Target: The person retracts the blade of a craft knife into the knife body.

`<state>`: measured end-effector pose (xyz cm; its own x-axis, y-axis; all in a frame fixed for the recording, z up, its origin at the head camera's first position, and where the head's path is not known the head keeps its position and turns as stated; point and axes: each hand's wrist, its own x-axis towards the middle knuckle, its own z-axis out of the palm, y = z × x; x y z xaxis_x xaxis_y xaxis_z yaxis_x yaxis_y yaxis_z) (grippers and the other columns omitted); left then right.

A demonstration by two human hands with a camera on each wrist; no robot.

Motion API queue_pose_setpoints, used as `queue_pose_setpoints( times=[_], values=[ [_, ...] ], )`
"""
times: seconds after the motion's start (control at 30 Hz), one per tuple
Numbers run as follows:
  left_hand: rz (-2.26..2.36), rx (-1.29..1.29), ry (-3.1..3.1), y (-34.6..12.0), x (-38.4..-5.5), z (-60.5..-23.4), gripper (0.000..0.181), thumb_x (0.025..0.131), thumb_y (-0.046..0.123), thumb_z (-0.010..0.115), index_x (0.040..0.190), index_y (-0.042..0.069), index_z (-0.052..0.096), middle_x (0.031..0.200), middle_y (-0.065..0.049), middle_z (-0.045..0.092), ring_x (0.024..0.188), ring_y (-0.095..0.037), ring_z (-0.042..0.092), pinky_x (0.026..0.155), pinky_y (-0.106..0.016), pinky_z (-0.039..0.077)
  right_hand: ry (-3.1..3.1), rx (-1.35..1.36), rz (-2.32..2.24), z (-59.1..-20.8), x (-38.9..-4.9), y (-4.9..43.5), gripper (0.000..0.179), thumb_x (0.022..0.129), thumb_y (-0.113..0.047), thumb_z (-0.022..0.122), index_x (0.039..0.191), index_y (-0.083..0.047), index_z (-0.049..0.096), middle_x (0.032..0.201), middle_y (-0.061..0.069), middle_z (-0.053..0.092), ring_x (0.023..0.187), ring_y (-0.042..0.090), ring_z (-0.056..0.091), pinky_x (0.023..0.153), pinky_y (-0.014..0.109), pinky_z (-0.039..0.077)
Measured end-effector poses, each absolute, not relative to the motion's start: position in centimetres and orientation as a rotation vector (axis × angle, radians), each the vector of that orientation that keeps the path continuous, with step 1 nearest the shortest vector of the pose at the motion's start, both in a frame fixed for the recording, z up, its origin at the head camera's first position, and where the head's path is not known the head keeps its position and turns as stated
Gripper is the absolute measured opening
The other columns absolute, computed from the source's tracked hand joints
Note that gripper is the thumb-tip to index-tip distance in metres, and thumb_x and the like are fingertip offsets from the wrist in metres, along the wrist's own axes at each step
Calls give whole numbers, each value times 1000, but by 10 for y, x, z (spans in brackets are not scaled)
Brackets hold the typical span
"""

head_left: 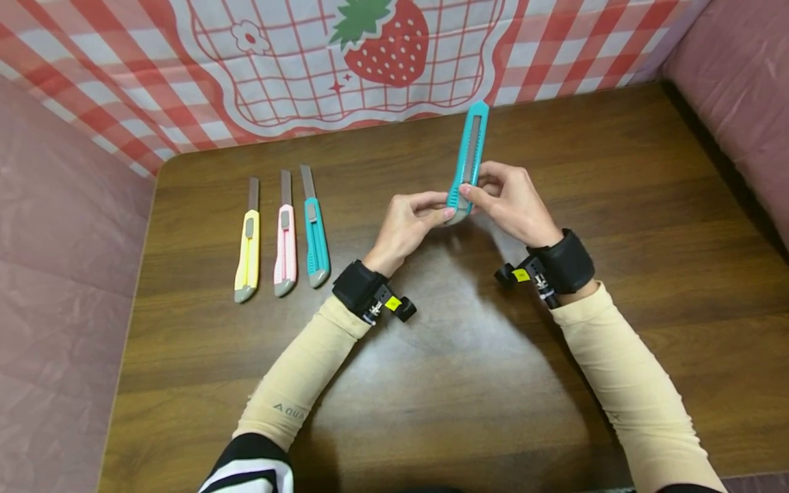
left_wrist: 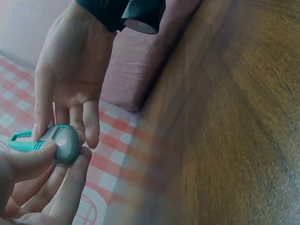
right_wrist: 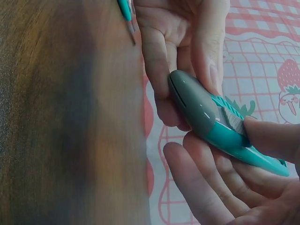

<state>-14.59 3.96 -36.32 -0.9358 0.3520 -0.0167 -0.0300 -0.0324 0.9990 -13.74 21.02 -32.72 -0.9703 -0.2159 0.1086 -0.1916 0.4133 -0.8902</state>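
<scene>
Above the table, both hands hold a teal utility knife [head_left: 470,147] with its tip tilted up and away. No blade sticks out of its tip. My left hand [head_left: 403,222] pinches the knife's grey end cap [left_wrist: 67,145] between thumb and fingers. Higher on the body, my right hand [head_left: 514,202] grips it, fingers behind and thumb at the grey slider [right_wrist: 232,121], which sits close to the end cap. To the left lie a yellow utility knife [head_left: 248,257], a pink utility knife [head_left: 285,250] and a second teal utility knife [head_left: 316,239], all with blades extended.
The wooden table [head_left: 444,342] spreads beneath both arms. Behind its far edge hangs a red-and-white checked cloth [head_left: 555,48] with a strawberry print. Pink fabric [head_left: 733,89] borders the right side, and more pink fabric [head_left: 55,274] the left.
</scene>
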Motion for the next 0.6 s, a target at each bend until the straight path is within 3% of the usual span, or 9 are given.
queue_pose_setpoints(
  times=[0.23, 0.4, 0.6],
  values=[
    [2026, 410, 1968, 36, -148, -362, 26, 85, -3, 63, 109, -12, 60, 102, -29, 64, 86, -21, 65, 79, -31, 56, 2572, -407, -1726, -330, -140, 211, 19, 90, -2, 57, 102, 13, 56, 89, 26, 62, 68, 24, 65, 56, 16, 54],
    [1994, 448, 1970, 26, -153, -355, 24, 86, -2, 62, 108, -12, 60, 103, -30, 62, 88, -31, 63, 82, -39, 55, 2621, -362, -1677, -330, -143, 219, 19, 89, -3, 60, 101, 11, 57, 87, 24, 63, 63, 30, 63, 53, 16, 54],
    [2027, 416, 1969, 11, -161, -349, 20, 86, -4, 61, 104, -11, 62, 97, -31, 63, 83, -29, 64, 80, -42, 55, 2663, -252, -1511, -354, -160, 255, 25, 90, -18, 62, 103, 3, 58, 78, 14, 67, 61, 27, 63, 49, 19, 52]
  ],
)
